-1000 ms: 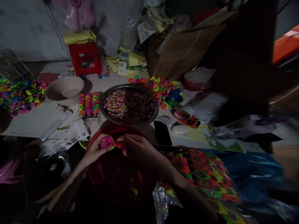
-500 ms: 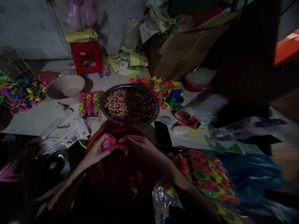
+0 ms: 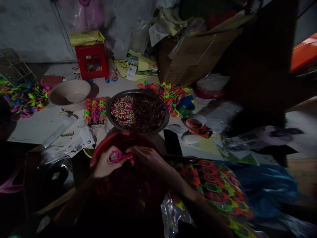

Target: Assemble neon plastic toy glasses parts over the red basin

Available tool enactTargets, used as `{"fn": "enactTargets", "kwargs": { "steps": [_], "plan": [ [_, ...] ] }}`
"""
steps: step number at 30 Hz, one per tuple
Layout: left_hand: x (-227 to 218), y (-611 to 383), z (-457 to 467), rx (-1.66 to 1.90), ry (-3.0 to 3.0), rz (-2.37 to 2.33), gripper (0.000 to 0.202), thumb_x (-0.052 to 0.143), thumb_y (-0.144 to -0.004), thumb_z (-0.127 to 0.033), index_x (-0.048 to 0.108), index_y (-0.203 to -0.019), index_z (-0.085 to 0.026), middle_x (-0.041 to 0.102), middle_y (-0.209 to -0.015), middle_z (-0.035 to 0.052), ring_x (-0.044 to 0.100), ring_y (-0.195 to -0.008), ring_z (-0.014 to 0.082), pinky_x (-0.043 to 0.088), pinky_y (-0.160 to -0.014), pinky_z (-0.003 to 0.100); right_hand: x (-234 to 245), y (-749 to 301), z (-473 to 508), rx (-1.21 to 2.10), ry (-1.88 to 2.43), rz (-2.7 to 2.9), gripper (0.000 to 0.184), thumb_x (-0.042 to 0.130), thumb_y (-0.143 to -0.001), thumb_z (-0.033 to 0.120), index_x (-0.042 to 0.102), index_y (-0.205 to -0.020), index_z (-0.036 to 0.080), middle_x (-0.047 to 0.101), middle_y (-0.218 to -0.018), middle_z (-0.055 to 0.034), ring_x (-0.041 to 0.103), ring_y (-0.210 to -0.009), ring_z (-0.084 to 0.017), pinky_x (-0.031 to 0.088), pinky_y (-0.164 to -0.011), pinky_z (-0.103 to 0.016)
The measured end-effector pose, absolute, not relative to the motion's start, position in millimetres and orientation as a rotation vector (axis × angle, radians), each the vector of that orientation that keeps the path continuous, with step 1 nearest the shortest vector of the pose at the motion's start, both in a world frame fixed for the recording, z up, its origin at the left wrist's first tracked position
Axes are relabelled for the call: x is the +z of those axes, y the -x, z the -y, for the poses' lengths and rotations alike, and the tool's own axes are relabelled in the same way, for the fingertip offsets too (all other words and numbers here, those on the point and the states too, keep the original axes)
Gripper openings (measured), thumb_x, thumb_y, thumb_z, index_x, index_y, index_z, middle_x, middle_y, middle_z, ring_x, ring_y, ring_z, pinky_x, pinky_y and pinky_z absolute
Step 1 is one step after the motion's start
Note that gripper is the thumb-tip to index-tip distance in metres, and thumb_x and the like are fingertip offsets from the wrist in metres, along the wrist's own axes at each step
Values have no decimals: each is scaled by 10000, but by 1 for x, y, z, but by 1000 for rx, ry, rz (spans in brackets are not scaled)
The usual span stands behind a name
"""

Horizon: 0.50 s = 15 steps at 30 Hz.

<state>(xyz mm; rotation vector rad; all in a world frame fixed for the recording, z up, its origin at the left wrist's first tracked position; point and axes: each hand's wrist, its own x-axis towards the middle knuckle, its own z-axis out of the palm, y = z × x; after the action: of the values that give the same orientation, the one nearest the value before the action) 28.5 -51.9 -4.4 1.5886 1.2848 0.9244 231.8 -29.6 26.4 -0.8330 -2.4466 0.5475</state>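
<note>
My left hand is closed around a pink toy watch, its face turned up. A small red piece shows at the fingertips of my right hand, meeting the watch's right end; whether the two are joined I cannot tell. Both hands are above a large red basin, whose contents are mostly lost in shadow. Just beyond stands a metal bowl filled with small colourful wrapped pieces on the left and darker ones on the right.
Toy watches in bright colours lie heaped behind the bowl, and another heap is far left. A beige basin, red stool, cardboard box and black phone are on the table. Bagged watches lie at right.
My left hand and the pink watch have shifted slightly right and down, closer to my right hand. The red piece at the right fingertips shows more clearly.
</note>
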Motion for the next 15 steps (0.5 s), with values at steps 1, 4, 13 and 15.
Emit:
{"fn": "enactTargets", "kwargs": {
  "steps": [1,4,13,15],
  "plan": [
    [-5,-30,53,938,-1579,-1297,211,703,-750,-327,557,-797,-181,575,-720,-35,523,-634,96,436,-590,193,25,-232,30,548,844,2443,280,520,-803,35,550,-1060,142,685,-914,-77,666,-782,-188,495,-688,-271],
    [-10,-32,54,970,-1558,-1302,212,700,-745,-318,539,-769,-182,556,-702,-39,505,-626,92,422,-586,193,21,-229,30,564,873,2429,295,523,-802,40,541,-1076,146,684,-931,-74,662,-789,-184,486,-677,-263],
    [-24,-11,42,558,-1632,-1273,347,680,-703,-379,565,-982,-208,660,-868,-13,614,-796,164,483,-724,250,31,-233,17,929,994,2485,197,463,-874,52,585,-1000,142,686,-985,-83,658,-867,-166,483,-743,-255],
    [-26,-6,43,414,-1563,-1266,377,640,-731,-369,564,-1066,-214,685,-934,5,639,-875,198,490,-769,270,31,-241,12,1050,970,2442,221,494,-850,59,594,-1027,146,690,-1019,-86,660,-892,-180,492,-737,-258]
  ]
}}
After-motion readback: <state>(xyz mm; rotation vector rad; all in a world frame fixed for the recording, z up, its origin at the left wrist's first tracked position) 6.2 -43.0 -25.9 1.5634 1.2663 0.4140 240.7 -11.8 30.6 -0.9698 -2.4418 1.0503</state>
